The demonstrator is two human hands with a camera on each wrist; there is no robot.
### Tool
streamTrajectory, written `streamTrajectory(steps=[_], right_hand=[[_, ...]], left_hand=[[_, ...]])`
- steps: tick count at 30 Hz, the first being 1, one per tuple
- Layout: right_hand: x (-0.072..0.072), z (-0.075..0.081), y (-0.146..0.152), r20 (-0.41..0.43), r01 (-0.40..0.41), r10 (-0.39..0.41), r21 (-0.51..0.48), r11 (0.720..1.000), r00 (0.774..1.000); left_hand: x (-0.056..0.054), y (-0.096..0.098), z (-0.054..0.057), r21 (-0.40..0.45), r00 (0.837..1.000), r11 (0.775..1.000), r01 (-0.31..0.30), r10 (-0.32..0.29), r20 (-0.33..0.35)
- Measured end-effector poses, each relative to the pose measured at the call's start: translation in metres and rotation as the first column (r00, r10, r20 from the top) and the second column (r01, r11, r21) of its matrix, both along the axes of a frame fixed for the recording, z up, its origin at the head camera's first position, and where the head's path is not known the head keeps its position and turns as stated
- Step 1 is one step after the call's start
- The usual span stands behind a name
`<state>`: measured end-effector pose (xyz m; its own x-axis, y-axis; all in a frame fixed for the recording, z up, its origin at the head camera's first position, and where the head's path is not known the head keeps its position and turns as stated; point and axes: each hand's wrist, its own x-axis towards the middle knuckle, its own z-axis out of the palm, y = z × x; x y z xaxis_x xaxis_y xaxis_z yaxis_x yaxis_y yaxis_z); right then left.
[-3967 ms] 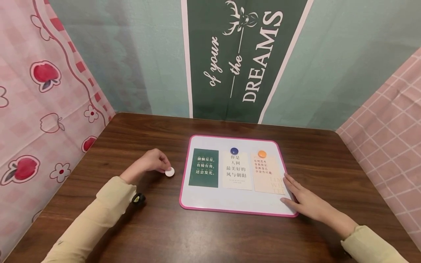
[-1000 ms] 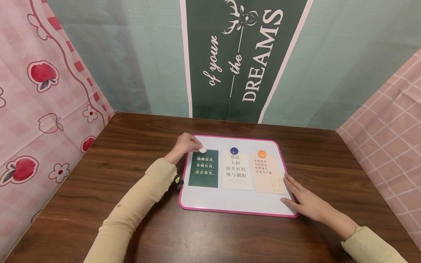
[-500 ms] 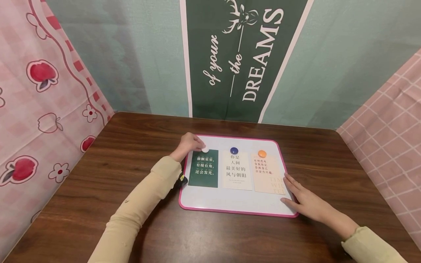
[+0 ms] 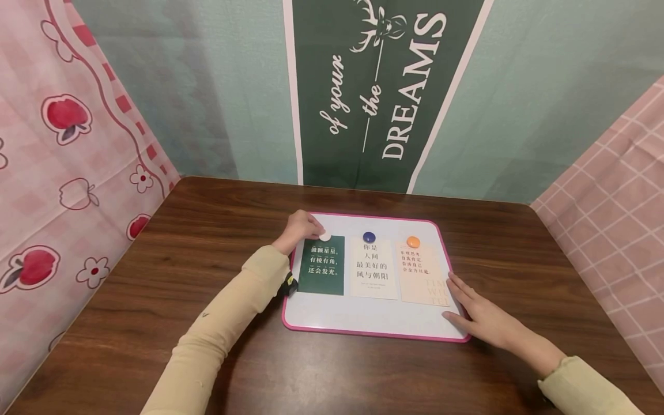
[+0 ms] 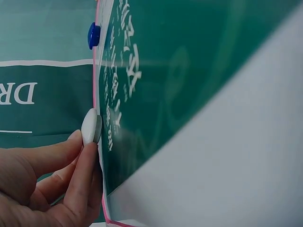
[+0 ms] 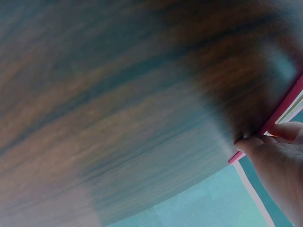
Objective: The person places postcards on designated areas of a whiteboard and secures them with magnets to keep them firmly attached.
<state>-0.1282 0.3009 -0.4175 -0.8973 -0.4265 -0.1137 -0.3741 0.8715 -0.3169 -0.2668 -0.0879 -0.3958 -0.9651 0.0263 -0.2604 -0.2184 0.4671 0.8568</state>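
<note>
With thumb and fingers, my left hand (image 4: 301,226) pinches a white round magnet (image 5: 90,126) at the top edge of the green card (image 4: 321,282). That card lies on a pink-rimmed whiteboard (image 4: 363,323). In the left wrist view the magnet sits against the board's face, level with the card's edge. Beside it is a cream card (image 4: 374,288) under a blue magnet (image 4: 369,237), then a peach card (image 4: 422,288) under an orange magnet (image 4: 413,242). My right hand (image 4: 485,318) rests on the board's right edge, fingers extended, thumb on the white surface.
The board lies on a dark brown wooden table (image 4: 249,357). A green printed curtain (image 4: 249,104) hangs behind, with pink cloths (image 4: 78,161) at the left and right sides.
My left hand has carried the white magnet from the table left of the board to the green card's top edge, then slid it slightly right. My right hand stays in place.
</note>
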Motion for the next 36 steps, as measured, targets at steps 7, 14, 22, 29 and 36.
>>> streamTrajectory(steps=[7, 14, 22, 29, 36], right_hand=[[0.000, -0.001, 0.000, -0.001, -0.001, 0.001, 0.000, 1.000, 1.000], [-0.001, -0.001, 0.000, -0.009, -0.004, 0.004, 0.001, 1.000, 1.000], [-0.002, 0.002, 0.002, 0.019, 0.013, -0.012, -0.012, 1.000, 1.000], [-0.009, 0.007, 0.002, -0.042, -0.006, 0.006, -0.014, 1.000, 0.999], [-0.032, 0.007, 0.002, -0.163, -0.019, 0.016, -0.020, 1.000, 0.986]], left_hand=[[-0.002, 0.001, -0.001, -0.027, 1.000, 1.000, -0.008, 0.008, -0.015], [-0.004, 0.001, -0.001, -0.041, 1.000, 0.999, -0.002, 0.002, 0.006], [-0.006, 0.000, 0.003, -0.138, 0.998, 0.988, 0.064, -0.063, 0.010], [-0.006, -0.010, 0.001, -0.304, 0.966, 0.935, 0.183, -0.228, -0.120], [-0.001, -0.029, -0.003, -0.468, 0.904, 0.856, 0.219, -0.358, -0.233]])
